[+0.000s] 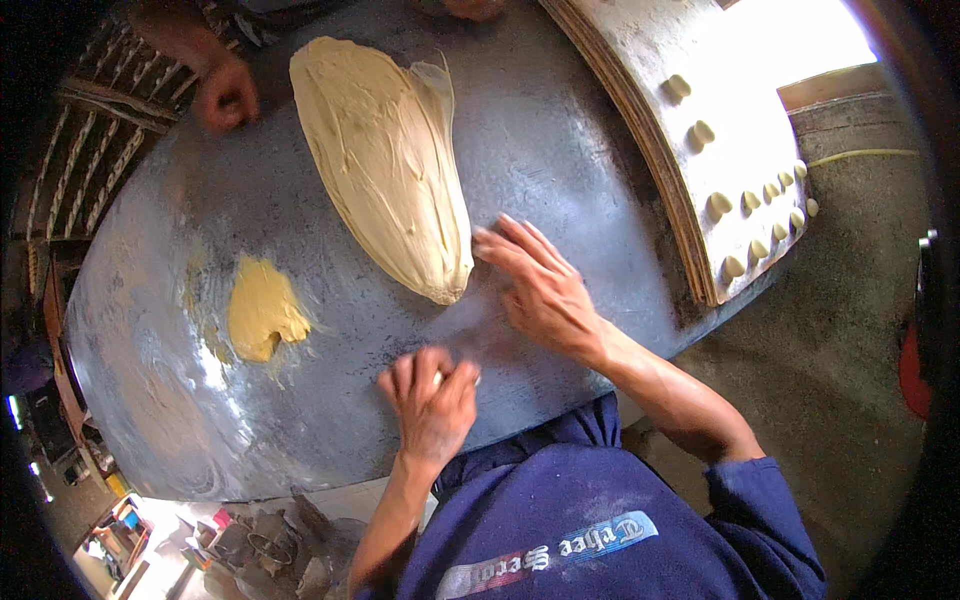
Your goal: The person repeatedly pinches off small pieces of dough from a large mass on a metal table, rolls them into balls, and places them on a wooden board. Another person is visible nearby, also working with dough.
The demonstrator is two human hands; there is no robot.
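Note:
A long, creased, cream-coloured sheet of dough (380, 170) lies on the grey metal tabletop (160, 410). Beside its lower right end, my right hand (540, 285) is open, fingers apart, the tips close to the dough's edge. My left hand (430, 405), nearer the front edge, is curled round a small pale piece, mostly hidden by the fingers; I cannot make out what it is. Left of the sheet sits a smeared yellow patch of soft paste (260, 310).
Another person's hand (225, 95) hangs at the upper left, and a second hand (470, 8) shows at the top edge. A floury wooden board (690, 170) along the right bears several small pale rounds (703, 131). Racks (110, 110) stand upper left; clutter fills the lower left.

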